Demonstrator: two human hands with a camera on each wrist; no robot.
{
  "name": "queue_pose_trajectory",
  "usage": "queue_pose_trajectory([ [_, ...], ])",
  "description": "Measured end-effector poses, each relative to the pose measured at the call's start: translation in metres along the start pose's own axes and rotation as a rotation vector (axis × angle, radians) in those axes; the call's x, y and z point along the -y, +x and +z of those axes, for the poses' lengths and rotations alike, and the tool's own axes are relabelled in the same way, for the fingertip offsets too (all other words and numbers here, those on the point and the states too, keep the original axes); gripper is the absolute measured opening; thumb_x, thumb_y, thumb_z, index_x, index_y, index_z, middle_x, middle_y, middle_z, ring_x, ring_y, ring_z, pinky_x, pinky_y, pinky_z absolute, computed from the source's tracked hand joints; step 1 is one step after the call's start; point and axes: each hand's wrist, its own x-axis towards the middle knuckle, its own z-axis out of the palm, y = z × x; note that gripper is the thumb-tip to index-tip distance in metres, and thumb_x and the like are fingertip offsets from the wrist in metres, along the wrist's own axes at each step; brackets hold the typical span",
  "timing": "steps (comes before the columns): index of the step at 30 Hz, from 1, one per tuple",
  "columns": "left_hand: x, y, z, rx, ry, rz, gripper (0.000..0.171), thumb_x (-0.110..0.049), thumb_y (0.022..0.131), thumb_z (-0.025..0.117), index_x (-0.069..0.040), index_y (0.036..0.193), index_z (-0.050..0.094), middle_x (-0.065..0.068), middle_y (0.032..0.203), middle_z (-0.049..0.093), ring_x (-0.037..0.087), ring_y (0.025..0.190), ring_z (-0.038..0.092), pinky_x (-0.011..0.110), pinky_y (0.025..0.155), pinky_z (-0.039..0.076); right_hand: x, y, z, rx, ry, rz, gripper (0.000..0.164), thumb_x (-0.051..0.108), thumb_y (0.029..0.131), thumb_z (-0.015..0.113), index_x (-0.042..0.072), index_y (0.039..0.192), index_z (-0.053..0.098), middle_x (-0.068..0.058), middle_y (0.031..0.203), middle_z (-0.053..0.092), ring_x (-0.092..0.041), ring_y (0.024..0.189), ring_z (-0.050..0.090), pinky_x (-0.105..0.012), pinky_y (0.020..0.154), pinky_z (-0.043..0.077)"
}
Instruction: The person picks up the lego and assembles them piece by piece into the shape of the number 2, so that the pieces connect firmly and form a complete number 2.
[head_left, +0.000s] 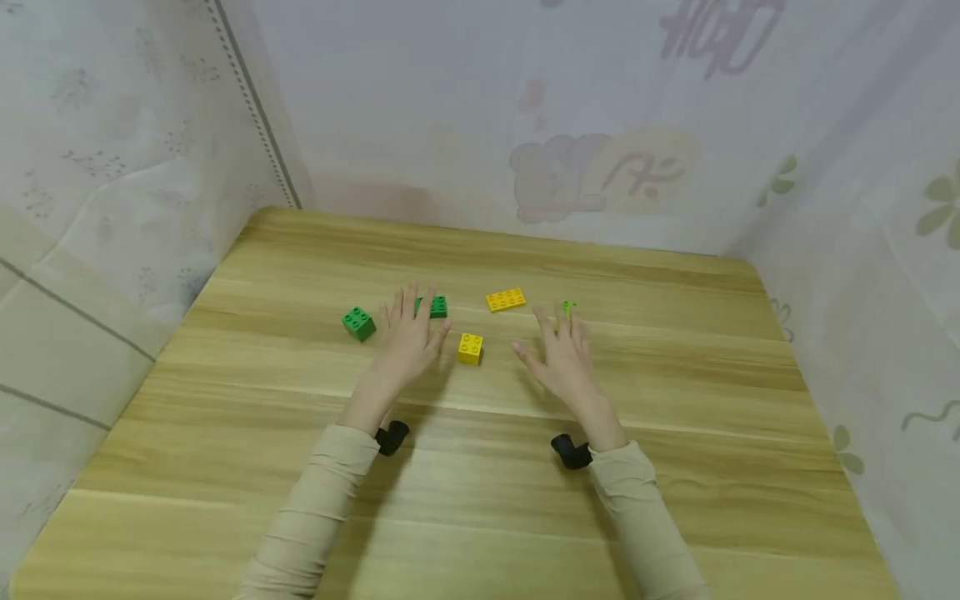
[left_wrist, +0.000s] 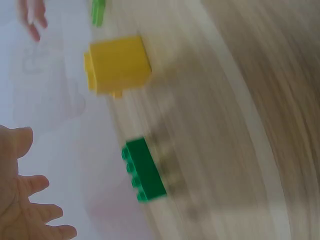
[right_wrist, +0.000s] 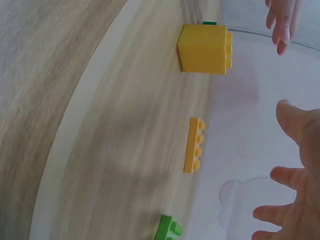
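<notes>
My left hand (head_left: 408, 342) hovers over the table with its fingers extended and nothing in its grasp. Its fingers partly cover a dark green toy brick (head_left: 439, 307), and a square green brick (head_left: 358, 323) lies to its left. Also raised off the wood, my right hand (head_left: 564, 360) has fingers spread and holds nothing. A light green brick (head_left: 570, 306) shows just beyond its fingertips, partly hidden. Between the hands sits a square yellow brick (head_left: 470, 349), with a flat, longer orange-yellow brick (head_left: 506, 300) farther back. In the right wrist view, that flat brick (right_wrist: 193, 145) stands apart from the hand.
The wood-grain table (head_left: 480, 517) reaches back to a printed pale curtain or wall covering (head_left: 420, 117), which also encloses both sides. Black wrist mounts (head_left: 572, 452) sit at the inner side of each sleeve cuff.
</notes>
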Motion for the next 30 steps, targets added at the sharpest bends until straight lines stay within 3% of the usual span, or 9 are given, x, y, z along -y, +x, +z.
queue_pose_trajectory([
  [12,0.047,-0.002,-0.021,-0.018,-0.080,-0.101,0.065,-0.033,0.098,0.037,-0.001,0.145,0.007,0.027,0.150,-0.008,0.048,0.136,-0.010,0.068,0.104,-0.005,0.012,0.009,0.014,0.086,0.040,-0.058,0.062,0.041,0.092,0.049,0.014,0.144,0.026,-0.022,0.148,0.019,-0.042,0.138,0.011,-0.060,0.109,0.016],
  [22,0.077,-0.002,-0.028,0.003,-0.087,-0.190,0.072,-0.025,0.095,0.048,0.002,0.145,0.005,0.032,0.148,-0.003,0.050,0.135,0.003,0.063,0.109,0.005,0.017,0.018,0.027,0.145,0.086,-0.076,0.064,0.037,0.089,0.056,0.011,0.142,0.030,-0.020,0.148,0.023,-0.037,0.137,0.020,-0.055,0.110,0.020],
  [25,0.081,-0.003,-0.029,0.027,-0.120,-0.223,0.073,-0.023,0.094,0.050,0.002,0.145,0.004,0.033,0.147,0.000,0.051,0.134,0.007,0.061,0.108,0.013,0.013,0.021,0.028,0.139,0.093,-0.064,0.065,0.035,0.088,0.058,0.010,0.141,0.030,-0.021,0.148,0.022,-0.038,0.137,0.019,-0.055,0.110,0.019],
  [30,0.087,-0.005,-0.027,0.048,-0.181,-0.288,0.073,-0.019,0.092,0.053,0.004,0.143,0.007,0.035,0.140,0.017,0.048,0.126,0.026,0.057,0.100,0.035,0.005,0.025,0.025,0.128,0.108,-0.023,0.066,0.034,0.088,0.060,0.008,0.141,0.030,-0.022,0.147,0.021,-0.038,0.137,0.015,-0.055,0.111,0.016],
])
